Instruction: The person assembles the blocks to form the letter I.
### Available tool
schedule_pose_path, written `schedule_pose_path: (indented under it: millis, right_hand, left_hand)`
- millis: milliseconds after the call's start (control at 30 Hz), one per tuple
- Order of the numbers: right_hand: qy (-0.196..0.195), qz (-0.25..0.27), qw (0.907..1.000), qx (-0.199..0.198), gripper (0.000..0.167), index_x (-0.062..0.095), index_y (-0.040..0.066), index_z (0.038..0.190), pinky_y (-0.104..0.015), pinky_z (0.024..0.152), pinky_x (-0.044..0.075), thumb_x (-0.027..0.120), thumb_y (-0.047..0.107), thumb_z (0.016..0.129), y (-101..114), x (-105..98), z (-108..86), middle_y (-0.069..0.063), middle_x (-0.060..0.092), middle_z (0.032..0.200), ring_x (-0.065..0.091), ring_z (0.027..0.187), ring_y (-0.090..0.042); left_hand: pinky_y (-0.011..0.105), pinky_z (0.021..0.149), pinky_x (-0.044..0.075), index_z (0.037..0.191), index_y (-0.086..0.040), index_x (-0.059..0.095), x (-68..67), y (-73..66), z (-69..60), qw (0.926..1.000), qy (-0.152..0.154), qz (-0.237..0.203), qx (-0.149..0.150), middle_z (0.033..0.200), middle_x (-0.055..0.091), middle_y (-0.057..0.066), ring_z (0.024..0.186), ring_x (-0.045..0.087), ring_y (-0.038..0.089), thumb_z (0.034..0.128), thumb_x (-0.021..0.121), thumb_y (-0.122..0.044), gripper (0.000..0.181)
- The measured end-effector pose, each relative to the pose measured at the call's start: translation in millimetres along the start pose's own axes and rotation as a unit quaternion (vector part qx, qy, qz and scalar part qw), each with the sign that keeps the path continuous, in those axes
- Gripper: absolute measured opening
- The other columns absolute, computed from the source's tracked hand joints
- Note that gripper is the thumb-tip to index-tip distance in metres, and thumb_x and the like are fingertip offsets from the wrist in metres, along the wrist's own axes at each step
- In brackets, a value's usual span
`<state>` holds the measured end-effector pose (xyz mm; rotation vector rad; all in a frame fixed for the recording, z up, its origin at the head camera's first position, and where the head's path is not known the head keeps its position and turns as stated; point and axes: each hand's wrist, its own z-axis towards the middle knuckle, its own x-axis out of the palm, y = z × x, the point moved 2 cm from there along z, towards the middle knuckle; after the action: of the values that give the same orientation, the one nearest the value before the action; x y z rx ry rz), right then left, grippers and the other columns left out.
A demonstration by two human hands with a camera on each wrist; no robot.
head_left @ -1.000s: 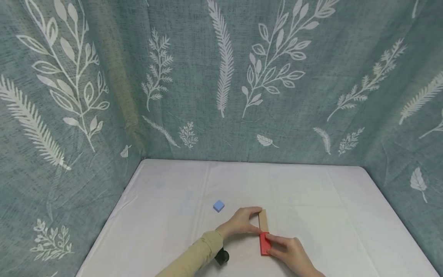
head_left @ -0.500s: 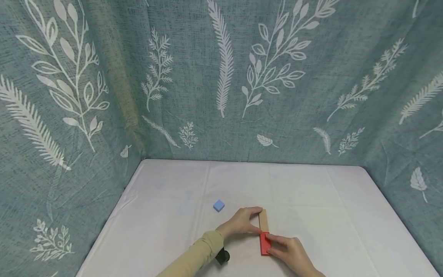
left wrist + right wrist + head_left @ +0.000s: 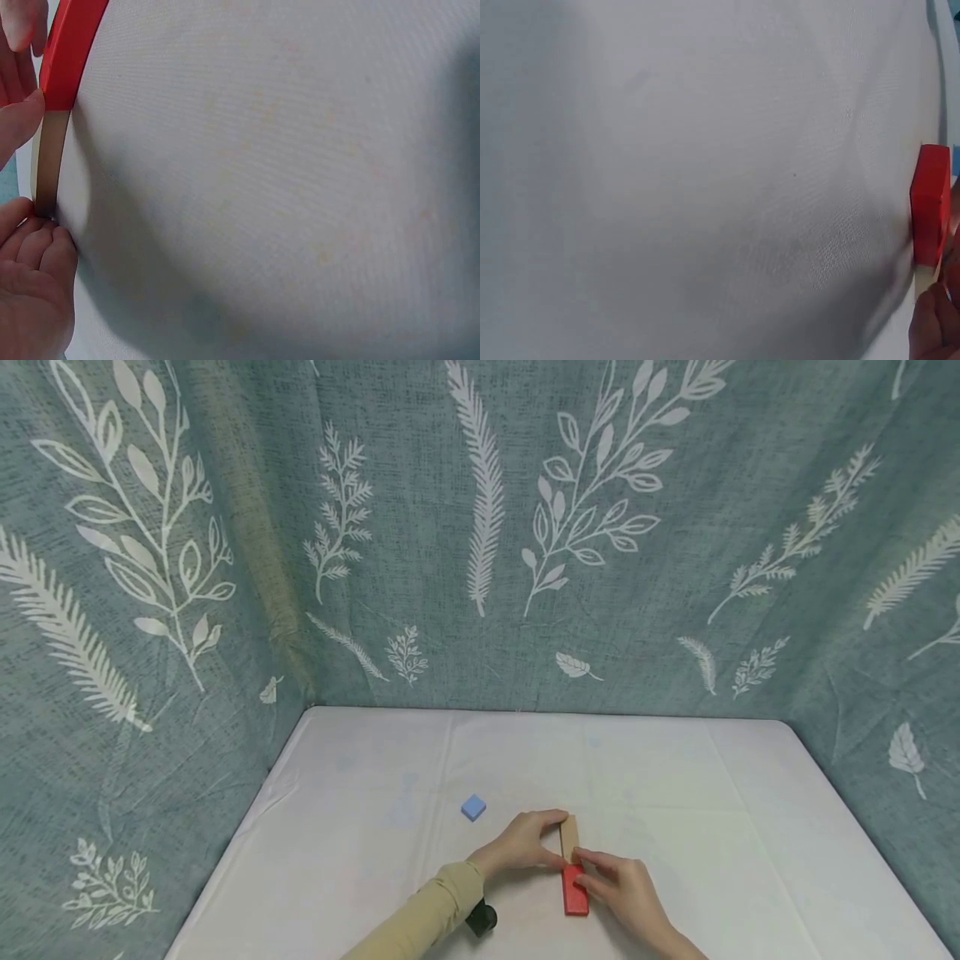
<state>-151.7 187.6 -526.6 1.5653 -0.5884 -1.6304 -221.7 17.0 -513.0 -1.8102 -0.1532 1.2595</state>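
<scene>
My left hand [image 3: 521, 842] grips a narrow pale wooden block [image 3: 570, 838] lengthwise, fingers at its far end and thumb at its near end. Directly against that near end lies a flat red block [image 3: 575, 892], in line with the wooden one. In the left wrist view the red block [image 3: 71, 56] meets the wood [image 3: 49, 161] end to end. My right hand [image 3: 626, 885] lies at the joint from the right, its index fingertip by the wood and its thumb over the red block's upper part. Whether it presses or only touches is unclear. The right wrist view shows the red block [image 3: 930, 202] too.
A small blue square block [image 3: 473, 807] lies on the white tablecloth [image 3: 690, 827], to the left of the hands. A black object with a round knob [image 3: 482, 918] shows by the left forearm. A patterned green curtain [image 3: 420, 552] encloses the back and sides.
My right hand has let go of the red block's sides and moved up to its joint with the wooden block. The left hand and both blocks stay in place.
</scene>
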Motion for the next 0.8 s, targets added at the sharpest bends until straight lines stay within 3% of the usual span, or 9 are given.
schedule_pose_path:
  millis: [233,433,800]
  right_hand:
    - [0.000,-0.037,0.9991,-0.020,0.032,0.072,0.006,0.107,-0.031,0.087,0.058,0.077,0.017,0.077,-4.1,3.1,0.3,-0.002,0.073,0.106,0.068,0.103,-0.022]
    - [0.002,-0.035,0.9984,-0.045,0.031,0.072,0.005,0.106,-0.028,0.085,0.059,0.077,0.017,0.077,-4.2,2.1,0.2,-0.003,0.073,0.105,0.069,0.100,-0.022]
    - [0.026,-0.026,0.9986,-0.038,0.033,0.071,0.004,0.108,-0.031,0.084,0.059,0.075,0.019,0.080,-4.8,3.1,3.7,-0.006,0.071,0.109,0.067,0.104,-0.025]
  left_hand:
    - [0.028,0.113,0.039,0.134,-0.004,0.052,1.7,0.0,0.0,1.0000,0.007,-0.007,-0.003,0.139,0.053,0.007,0.133,0.047,0.021,0.0723,0.082,-0.019,0.070]
    - [0.030,0.113,0.039,0.134,-0.005,0.052,1.5,0.3,-0.5,0.9999,0.007,-0.012,-0.005,0.140,0.053,0.008,0.133,0.047,0.023,0.0723,0.082,-0.019,0.071]
    - [0.032,0.114,0.038,0.137,-0.003,0.049,1.3,1.7,-2.3,0.9998,0.004,-0.019,-0.006,0.143,0.050,0.009,0.134,0.045,0.024,0.0733,0.081,-0.018,0.073]
